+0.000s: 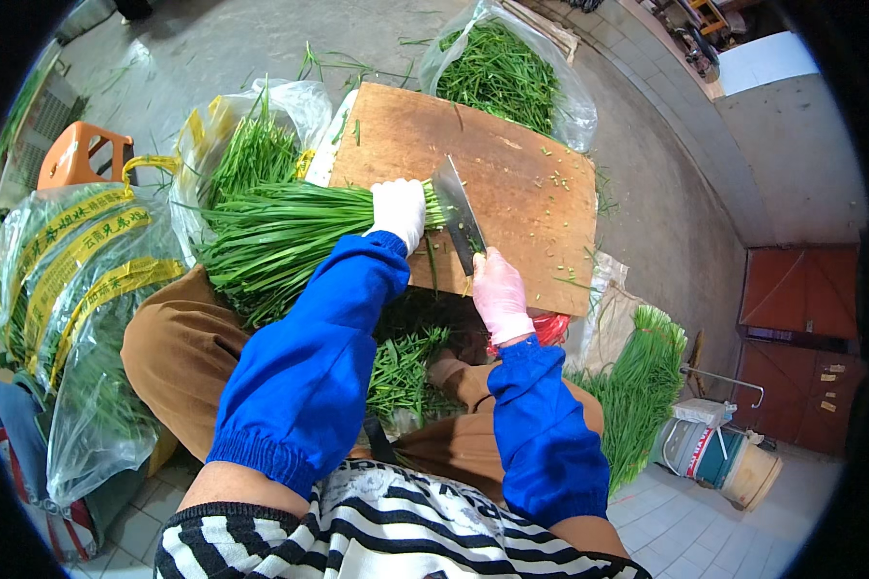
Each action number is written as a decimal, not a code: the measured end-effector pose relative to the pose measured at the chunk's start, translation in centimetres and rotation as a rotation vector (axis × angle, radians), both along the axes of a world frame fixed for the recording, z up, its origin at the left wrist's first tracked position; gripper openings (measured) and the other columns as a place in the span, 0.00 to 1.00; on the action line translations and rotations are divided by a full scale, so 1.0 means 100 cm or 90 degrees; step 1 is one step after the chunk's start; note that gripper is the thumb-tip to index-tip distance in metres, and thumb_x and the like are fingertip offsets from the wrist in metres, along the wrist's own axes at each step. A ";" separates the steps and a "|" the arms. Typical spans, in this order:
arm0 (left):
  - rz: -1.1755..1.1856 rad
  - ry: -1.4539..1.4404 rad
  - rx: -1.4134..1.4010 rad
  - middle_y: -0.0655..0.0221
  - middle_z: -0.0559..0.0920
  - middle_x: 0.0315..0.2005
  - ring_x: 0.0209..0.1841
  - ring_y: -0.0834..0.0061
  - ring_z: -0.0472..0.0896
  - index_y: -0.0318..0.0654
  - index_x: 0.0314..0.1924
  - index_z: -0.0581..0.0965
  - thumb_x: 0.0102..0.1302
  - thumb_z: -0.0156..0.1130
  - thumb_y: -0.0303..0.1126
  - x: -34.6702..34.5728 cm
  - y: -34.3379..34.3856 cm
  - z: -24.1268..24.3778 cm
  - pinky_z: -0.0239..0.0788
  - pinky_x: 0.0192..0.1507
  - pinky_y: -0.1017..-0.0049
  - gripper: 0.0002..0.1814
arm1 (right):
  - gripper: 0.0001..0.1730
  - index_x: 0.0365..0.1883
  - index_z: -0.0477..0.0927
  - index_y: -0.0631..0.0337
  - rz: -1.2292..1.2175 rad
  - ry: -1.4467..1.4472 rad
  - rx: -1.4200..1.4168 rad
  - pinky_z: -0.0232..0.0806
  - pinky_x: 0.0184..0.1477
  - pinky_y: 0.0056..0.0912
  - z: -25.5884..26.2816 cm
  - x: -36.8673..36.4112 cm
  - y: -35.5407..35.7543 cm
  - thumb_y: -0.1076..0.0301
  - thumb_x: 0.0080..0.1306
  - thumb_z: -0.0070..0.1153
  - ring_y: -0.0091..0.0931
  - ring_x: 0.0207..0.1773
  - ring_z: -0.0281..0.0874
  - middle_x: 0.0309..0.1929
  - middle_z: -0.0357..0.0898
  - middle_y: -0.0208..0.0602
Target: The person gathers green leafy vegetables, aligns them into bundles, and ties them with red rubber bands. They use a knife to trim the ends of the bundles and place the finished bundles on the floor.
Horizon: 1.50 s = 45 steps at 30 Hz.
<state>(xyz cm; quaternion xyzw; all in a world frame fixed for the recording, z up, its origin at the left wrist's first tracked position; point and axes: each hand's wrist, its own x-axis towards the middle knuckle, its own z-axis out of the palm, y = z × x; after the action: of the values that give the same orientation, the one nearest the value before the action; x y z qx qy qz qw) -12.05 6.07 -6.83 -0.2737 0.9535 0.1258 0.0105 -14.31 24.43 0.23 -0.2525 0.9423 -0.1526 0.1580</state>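
My left hand (398, 213), in a white glove, presses a thick bunch of long green garlic chives (290, 235) onto the wooden board (521, 181). Their leaves spread leftward off the board, and the pale stem ends stick out to the right of my fingers. In a pink glove, my right hand (503, 293) grips the handle of a cleaver (460, 210). Its broad blade stands beside the stem ends; whether it touches them I cannot tell. Small cut bits of stem lie scattered on the board's right part.
Open plastic bags of chives stand behind the board (500, 76) and left of it (253, 155). A filled bag with yellow bands (80, 268) and an orange stool (83, 155) are farther left. Stacked chives (637, 391) and a bucket (702, 449) lie at right; cut greens (405, 373) lie below.
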 end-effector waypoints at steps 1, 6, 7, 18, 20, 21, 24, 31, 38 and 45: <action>0.000 -0.003 0.003 0.61 0.80 0.40 0.46 0.59 0.79 0.43 0.43 0.75 0.49 0.68 0.35 0.000 0.000 -0.003 0.64 0.49 0.59 0.19 | 0.16 0.36 0.72 0.62 0.003 -0.002 0.017 0.68 0.42 0.57 0.001 -0.001 -0.002 0.57 0.71 0.42 0.53 0.39 0.77 0.31 0.78 0.59; -0.002 0.008 0.000 0.61 0.80 0.40 0.46 0.59 0.79 0.42 0.43 0.75 0.49 0.68 0.34 0.002 0.000 -0.007 0.64 0.49 0.58 0.19 | 0.16 0.36 0.73 0.63 0.055 -0.005 0.053 0.68 0.43 0.56 -0.008 -0.012 -0.018 0.58 0.71 0.42 0.53 0.40 0.77 0.32 0.79 0.59; 0.000 0.020 -0.001 0.60 0.80 0.39 0.45 0.59 0.79 0.42 0.41 0.76 0.54 0.62 0.32 0.002 0.001 -0.003 0.64 0.49 0.58 0.13 | 0.16 0.36 0.73 0.63 0.063 -0.002 0.048 0.68 0.44 0.57 -0.013 -0.017 -0.019 0.58 0.71 0.42 0.53 0.40 0.77 0.32 0.79 0.59; -0.043 0.043 0.167 0.58 0.80 0.45 0.51 0.58 0.78 0.42 0.51 0.74 0.41 0.75 0.46 0.021 -0.027 0.032 0.65 0.53 0.57 0.36 | 0.15 0.36 0.73 0.59 -0.061 -0.020 -0.066 0.68 0.39 0.58 -0.085 -0.022 -0.044 0.55 0.70 0.45 0.53 0.36 0.77 0.31 0.79 0.56; -0.098 0.068 0.213 0.56 0.79 0.47 0.50 0.58 0.77 0.40 0.60 0.70 0.38 0.78 0.49 0.040 -0.055 0.074 0.65 0.57 0.63 0.47 | 0.17 0.44 0.73 0.57 -0.061 0.030 -0.056 0.70 0.41 0.54 -0.087 -0.029 -0.016 0.52 0.69 0.46 0.48 0.39 0.79 0.34 0.80 0.53; -0.128 0.119 0.217 0.59 0.80 0.49 0.51 0.65 0.78 0.36 0.60 0.69 0.42 0.78 0.45 0.057 -0.075 0.090 0.65 0.59 0.68 0.45 | 0.21 0.49 0.72 0.58 -0.042 0.058 -0.046 0.70 0.45 0.54 -0.078 -0.022 -0.009 0.51 0.67 0.50 0.47 0.41 0.80 0.38 0.79 0.50; -0.167 0.251 0.868 0.66 0.77 0.54 0.54 0.74 0.75 0.33 0.62 0.67 0.48 0.77 0.36 0.094 -0.088 0.173 0.64 0.61 0.72 0.42 | 0.40 0.62 0.65 0.60 0.108 -0.015 -0.051 0.66 0.57 0.46 -0.013 -0.026 0.006 0.45 0.59 0.60 0.46 0.56 0.73 0.54 0.73 0.54; -0.066 0.556 1.120 0.62 0.75 0.58 0.58 0.69 0.75 0.34 0.63 0.67 0.66 0.61 0.44 0.147 -0.027 0.236 0.63 0.63 0.68 0.31 | 0.58 0.72 0.52 0.64 0.450 -0.387 -0.571 0.44 0.73 0.33 0.125 0.052 -0.032 0.50 0.52 0.72 0.32 0.75 0.48 0.73 0.51 0.47; -0.096 0.504 0.848 0.67 0.77 0.54 0.55 0.75 0.75 0.38 0.64 0.66 0.60 0.66 0.40 0.172 0.025 0.172 0.66 0.58 0.72 0.34 | 0.47 0.66 0.63 0.65 0.204 -0.390 -0.696 0.58 0.64 0.31 0.098 0.104 0.005 0.54 0.54 0.72 0.27 0.61 0.67 0.59 0.72 0.38; -0.090 0.572 0.826 0.69 0.80 0.49 0.51 0.77 0.77 0.37 0.58 0.72 0.48 0.78 0.31 0.198 0.065 0.186 0.67 0.57 0.73 0.36 | 0.32 0.58 0.71 0.67 0.154 -0.198 -0.479 0.64 0.60 0.33 0.149 0.082 0.057 0.60 0.59 0.65 0.33 0.57 0.75 0.54 0.77 0.47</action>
<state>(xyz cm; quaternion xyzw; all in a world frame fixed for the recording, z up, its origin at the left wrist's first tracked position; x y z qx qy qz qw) 7.79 12.54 11.78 -0.0745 0.6176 0.7543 -0.2102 -6.10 30.17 15.09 -0.3752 0.7494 -0.5028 0.2115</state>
